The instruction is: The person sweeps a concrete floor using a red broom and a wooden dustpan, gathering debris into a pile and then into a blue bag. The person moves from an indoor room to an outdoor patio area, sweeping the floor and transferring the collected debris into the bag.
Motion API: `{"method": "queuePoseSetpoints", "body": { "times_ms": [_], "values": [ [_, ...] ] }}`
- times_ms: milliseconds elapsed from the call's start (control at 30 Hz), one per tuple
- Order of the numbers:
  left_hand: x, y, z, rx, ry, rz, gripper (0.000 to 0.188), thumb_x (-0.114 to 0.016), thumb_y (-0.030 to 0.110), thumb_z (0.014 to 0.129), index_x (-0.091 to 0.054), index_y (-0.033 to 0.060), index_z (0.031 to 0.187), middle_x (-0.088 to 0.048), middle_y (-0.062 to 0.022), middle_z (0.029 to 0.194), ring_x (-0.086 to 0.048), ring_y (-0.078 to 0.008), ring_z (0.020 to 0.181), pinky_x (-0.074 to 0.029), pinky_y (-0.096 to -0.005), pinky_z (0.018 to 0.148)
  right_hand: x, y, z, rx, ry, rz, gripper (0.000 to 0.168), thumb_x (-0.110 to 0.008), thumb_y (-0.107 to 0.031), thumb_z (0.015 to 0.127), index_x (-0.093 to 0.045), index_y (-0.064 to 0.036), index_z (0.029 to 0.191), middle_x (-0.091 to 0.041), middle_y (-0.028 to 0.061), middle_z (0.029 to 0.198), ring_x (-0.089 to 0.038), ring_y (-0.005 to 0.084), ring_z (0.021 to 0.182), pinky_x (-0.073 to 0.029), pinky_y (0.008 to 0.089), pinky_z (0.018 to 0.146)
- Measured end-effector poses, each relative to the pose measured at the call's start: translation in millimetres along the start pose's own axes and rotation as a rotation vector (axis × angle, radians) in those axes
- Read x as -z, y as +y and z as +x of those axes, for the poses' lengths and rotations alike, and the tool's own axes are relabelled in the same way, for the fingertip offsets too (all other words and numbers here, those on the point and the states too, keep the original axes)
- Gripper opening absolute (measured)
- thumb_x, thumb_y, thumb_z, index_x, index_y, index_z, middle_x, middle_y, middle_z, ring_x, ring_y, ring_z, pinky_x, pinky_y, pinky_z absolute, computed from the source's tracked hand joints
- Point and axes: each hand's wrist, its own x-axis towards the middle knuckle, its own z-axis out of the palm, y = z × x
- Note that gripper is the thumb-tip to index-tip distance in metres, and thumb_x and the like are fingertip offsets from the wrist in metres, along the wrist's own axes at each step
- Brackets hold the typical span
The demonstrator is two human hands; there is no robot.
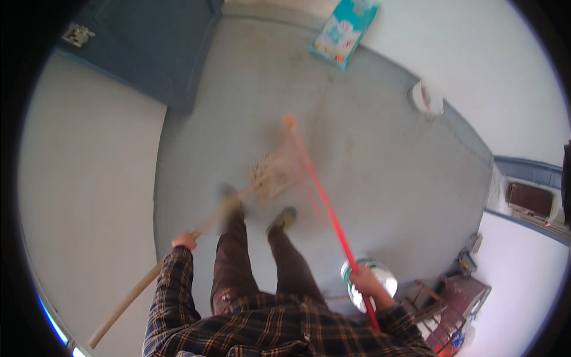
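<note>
My left hand [184, 241] is wrapped around a long wooden handle [134, 292], which slants up to a flat shovel-like blade [270, 176]. That blade lies low in front of my feet and carries pale and dark crumbly debris; its edges are blurred. In my right hand [366, 280] is the red stick of a broom [328, 203], reaching forward past the blade's right side. The far end of the broom shows an orange tip [290, 119], and its head is too smeared by motion to make out.
Beside my right hand stands a white bucket [389, 282]. A teal-and-white printed bag [341, 38] and a white tub [427, 100] sit along the far wall. A dark blue door [138, 49] is at left. Brown furniture [464, 294] stands at lower right, near a doorway [531, 201].
</note>
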Motion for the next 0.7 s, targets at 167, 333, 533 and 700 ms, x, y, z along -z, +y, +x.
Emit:
{"method": "queuePoseSetpoints", "body": {
  "times_ms": [167,333,533,700],
  "values": [
    [-8.0,-13.2,-29.1,0.0,0.087,0.019,0.026,-0.05,0.021,0.076,-0.059,0.0064,0.095,-0.061,-0.0172,0.095,-0.059,-0.0338,0.09,-0.048,-0.0429,0.078,18.1,18.4,8.8,0.055,0.231,0.085,0.016,-0.051,-0.011,0.071,-0.052,0.005,0.074,-0.055,0.0164,0.057,-0.058,0.0284,0.048,-0.046,0.0365,0.045],
    [-15.4,-30.4,-25.8,-0.026,0.085,0.013,0.026,-0.051,0.017,0.074,-0.059,0.0061,0.095,-0.061,-0.0173,0.093,-0.059,-0.0348,0.089,-0.047,-0.0438,0.077,25.5,85.1,68.3,-0.154,0.386,0.017,0.018,-0.053,-0.008,0.067,-0.056,0.009,0.073,-0.055,0.0174,0.054,-0.059,0.0295,0.049,-0.046,0.0375,0.045],
    [-33.7,-95.2,-18.5,-0.054,0.091,0.03,0.024,-0.051,0.016,0.073,-0.059,0.0072,0.094,-0.062,-0.0149,0.092,-0.059,-0.0322,0.09,-0.047,-0.0419,0.078,-39.7,65.8,110.4,-0.256,0.263,0.156,0.015,-0.049,-0.004,0.068,-0.053,0.01,0.067,-0.054,0.0167,0.054,-0.057,0.0255,0.047,-0.043,0.0361,0.042],
    [-46.7,-143.9,5.7,-0.038,0.032,0.086,0.026,-0.05,0.017,0.073,-0.058,0.008,0.096,-0.062,-0.0151,0.094,-0.059,-0.032,0.09,-0.047,-0.0415,0.078,-133.3,-15.1,83.6,-0.219,0.119,0.398,0.014,-0.049,-0.005,0.069,-0.052,0.008,0.065,-0.05,0.0108,0.054,-0.05,0.0208,0.043,-0.04,0.0327,0.039]
  ]
}}
